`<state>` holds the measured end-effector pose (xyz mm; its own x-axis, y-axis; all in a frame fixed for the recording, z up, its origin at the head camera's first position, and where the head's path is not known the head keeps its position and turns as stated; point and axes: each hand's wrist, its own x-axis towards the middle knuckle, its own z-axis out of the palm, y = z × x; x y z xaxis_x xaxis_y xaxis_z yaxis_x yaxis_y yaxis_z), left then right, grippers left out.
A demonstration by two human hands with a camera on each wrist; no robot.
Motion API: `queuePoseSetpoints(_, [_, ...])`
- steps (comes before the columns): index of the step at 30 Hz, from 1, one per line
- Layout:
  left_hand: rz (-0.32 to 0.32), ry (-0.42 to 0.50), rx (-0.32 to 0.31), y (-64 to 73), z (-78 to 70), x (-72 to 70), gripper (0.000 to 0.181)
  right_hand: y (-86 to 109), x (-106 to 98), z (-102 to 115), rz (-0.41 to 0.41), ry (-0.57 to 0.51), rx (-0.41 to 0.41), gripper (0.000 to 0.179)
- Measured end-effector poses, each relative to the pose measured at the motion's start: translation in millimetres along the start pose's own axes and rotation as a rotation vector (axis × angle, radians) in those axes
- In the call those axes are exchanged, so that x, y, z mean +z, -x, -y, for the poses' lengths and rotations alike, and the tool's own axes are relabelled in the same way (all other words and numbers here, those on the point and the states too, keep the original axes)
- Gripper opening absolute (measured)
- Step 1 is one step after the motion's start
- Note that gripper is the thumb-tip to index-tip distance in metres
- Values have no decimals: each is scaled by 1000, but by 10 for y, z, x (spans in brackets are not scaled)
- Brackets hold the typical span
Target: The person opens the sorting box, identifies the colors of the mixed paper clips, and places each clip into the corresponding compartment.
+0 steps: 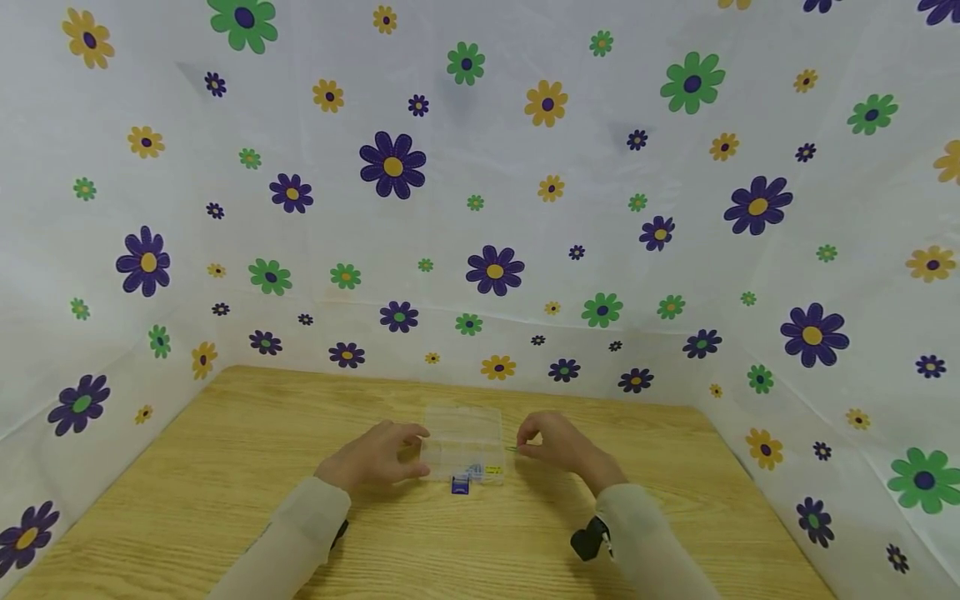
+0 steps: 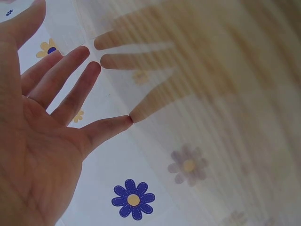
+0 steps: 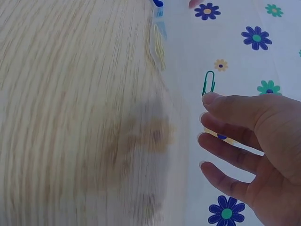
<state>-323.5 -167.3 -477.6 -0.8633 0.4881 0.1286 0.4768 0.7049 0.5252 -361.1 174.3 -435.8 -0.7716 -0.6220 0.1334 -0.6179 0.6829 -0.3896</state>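
Observation:
A clear plastic box [image 1: 461,423] lies on the table between my hands, with low dividing walls inside. In its front right part are yellow paper clips [image 1: 492,471] and light-blue small pieces [image 1: 474,472]. My left hand [image 1: 375,456] is at the box's left side, thumb and fingers spread with the tips right by its edge. My right hand [image 1: 558,444] is just right of the box and pinches a green paper clip [image 3: 209,82] between thumb and index finger. The clip's rounded end sticks out past the fingertips; the other fingers are loosely bent.
A dark-blue piece [image 1: 460,485] is at the front edge of the box. The wood-grain table [image 1: 300,417] is bordered at the back and sides by a white flowered sheet [image 1: 450,225]. Black wrist gear [image 1: 590,538] hangs under the right sleeve.

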Motion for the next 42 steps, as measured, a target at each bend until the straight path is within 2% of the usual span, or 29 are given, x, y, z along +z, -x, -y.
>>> queuePoseSetpoints(10, [2, 2, 23, -12, 23, 8, 63, -114, 98, 102, 6, -39, 32, 5])
queuePoseSetpoints(17, [0, -5, -13, -7, 20, 16, 63, -156, 134, 135, 19, -25, 37, 5])
queuePoseSetpoints(34, [4, -11, 12, -14, 21, 3, 63, -199, 192, 133, 34, -26, 57, 5])
queuePoseSetpoints(42, [4, -9, -15, -3, 9, 3, 62, -176, 189, 165, 40, -33, 63, 6])
